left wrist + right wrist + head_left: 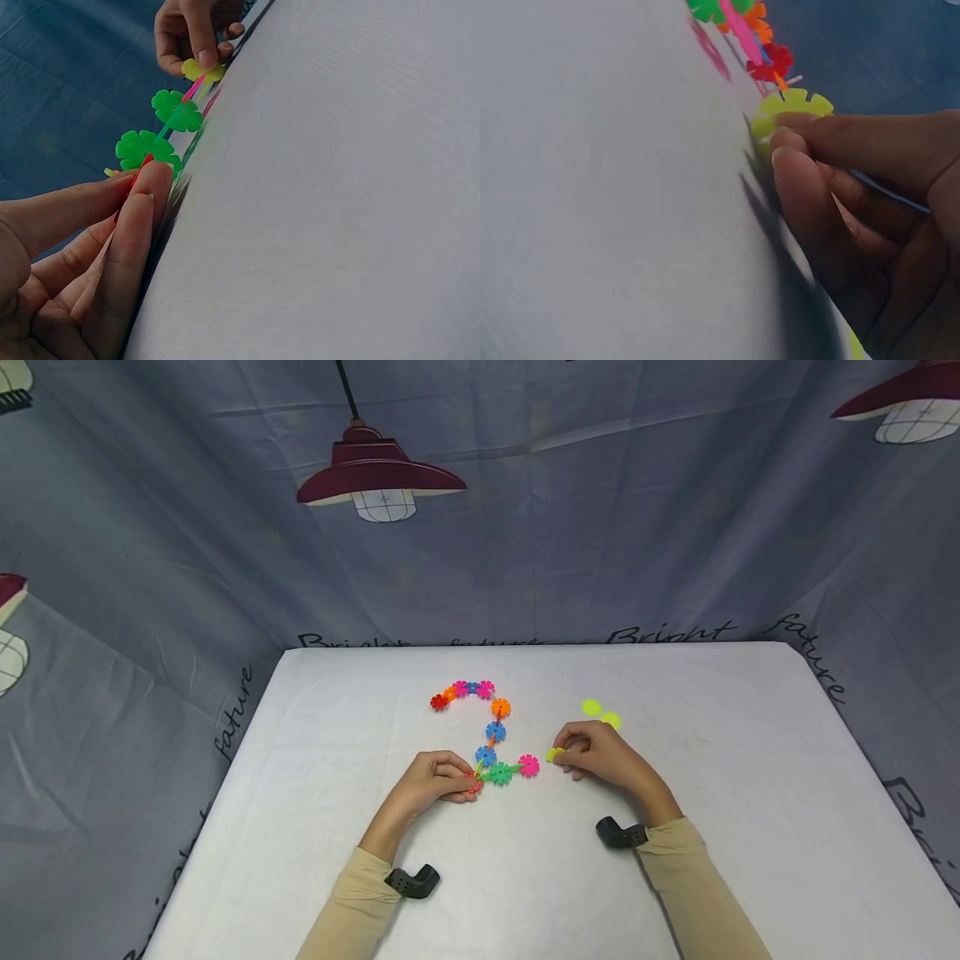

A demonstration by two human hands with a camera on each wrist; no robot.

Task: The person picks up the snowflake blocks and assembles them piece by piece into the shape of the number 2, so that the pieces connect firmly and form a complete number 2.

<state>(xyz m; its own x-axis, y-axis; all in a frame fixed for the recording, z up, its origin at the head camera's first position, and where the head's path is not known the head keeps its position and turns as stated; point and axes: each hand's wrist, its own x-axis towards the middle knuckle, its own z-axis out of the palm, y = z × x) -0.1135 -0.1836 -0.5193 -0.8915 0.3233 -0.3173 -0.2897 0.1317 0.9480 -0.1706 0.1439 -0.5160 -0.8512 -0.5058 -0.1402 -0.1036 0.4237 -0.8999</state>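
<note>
A chain of interlocking plastic snowflake discs curves over the white table. Its far end is a red disc [438, 702]; orange, pink and blue discs follow. At the near bend my left hand [435, 779] pinches a red disc [476, 787] between thumb and fingers, the disc edge-on in the left wrist view. From there a green disc [500, 773] leads right to a pink disc [528, 766] at the chain's end. Just right of that pink disc, my right hand [597, 752] pinches a loose yellow disc [799, 103], its notched edge showing past the fingertips.
Two more yellow discs lie beyond my right hand, one farther back [592, 707] and one nearer [611, 720]. The white-covered table [360, 710] is bordered by a grey-blue curtain [562, 543] printed with lamps and lettering. Black bands sit at both wrists.
</note>
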